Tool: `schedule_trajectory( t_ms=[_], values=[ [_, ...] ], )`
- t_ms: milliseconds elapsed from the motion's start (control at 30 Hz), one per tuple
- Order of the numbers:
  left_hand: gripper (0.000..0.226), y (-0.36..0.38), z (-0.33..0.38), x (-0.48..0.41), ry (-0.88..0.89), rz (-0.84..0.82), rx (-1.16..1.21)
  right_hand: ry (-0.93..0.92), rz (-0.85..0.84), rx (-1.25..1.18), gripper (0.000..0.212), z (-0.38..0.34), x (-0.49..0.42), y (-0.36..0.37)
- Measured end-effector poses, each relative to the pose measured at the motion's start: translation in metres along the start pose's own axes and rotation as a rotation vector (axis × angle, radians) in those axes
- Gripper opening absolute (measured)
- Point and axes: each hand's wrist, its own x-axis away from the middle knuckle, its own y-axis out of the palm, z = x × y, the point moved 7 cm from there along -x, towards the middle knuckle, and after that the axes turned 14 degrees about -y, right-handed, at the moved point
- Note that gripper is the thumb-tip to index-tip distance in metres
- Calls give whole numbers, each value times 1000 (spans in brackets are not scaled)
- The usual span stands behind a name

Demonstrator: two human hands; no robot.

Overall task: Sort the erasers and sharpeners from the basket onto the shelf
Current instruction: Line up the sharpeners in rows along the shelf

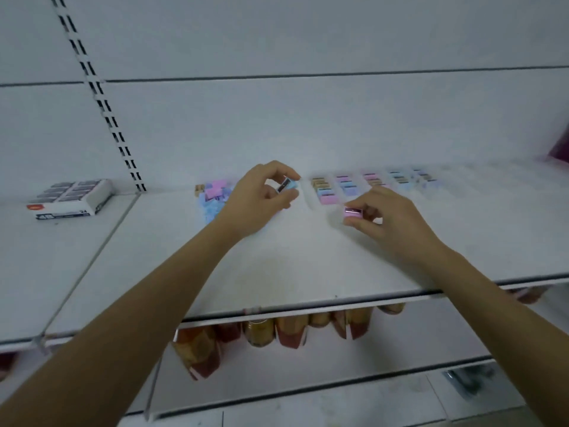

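My left hand (pixel 261 197) pinches a blue sharpener (pixel 288 184) just above the white shelf (pixel 277 257). To its right, my right hand (pixel 381 217) grips a pink sharpener (pixel 353 212) low over the shelf, in front of several rows of pastel sharpeners (pixel 372 183) lined up near the back wall. A loose heap of pink, blue and tan sharpeners (pixel 212 195) lies behind my left wrist. No basket is in view.
A box of erasers (pixel 70 197) sits on the neighbouring shelf section at the left. A slotted upright (pixel 101 103) runs up the back wall. Bottles and packets (pixel 277 331) stand on the lower shelf. Something magenta (pixel 560 149) shows at the far right edge.
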Motion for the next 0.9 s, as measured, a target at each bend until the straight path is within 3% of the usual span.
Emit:
schedule_trajectory(
  t_ms=[200,467,633,800,900],
  values=[
    [19,24,10,-26,-16,120,-166,-28,41,-22,21,30,8,-11],
    [30,87,17,-70,12,-25,-240,-5,94,75,17,68,12,-43],
    [27,107,24,-90,0,25,-229,119,237,-10,22,104,-8,-53],
    [16,115,28,-91,6,119,-241,78,190,-97,14,126,-23,-44],
    [18,124,25,-85,50,32,-386,45,101,-94,14,126,-16,-30]
  ],
)
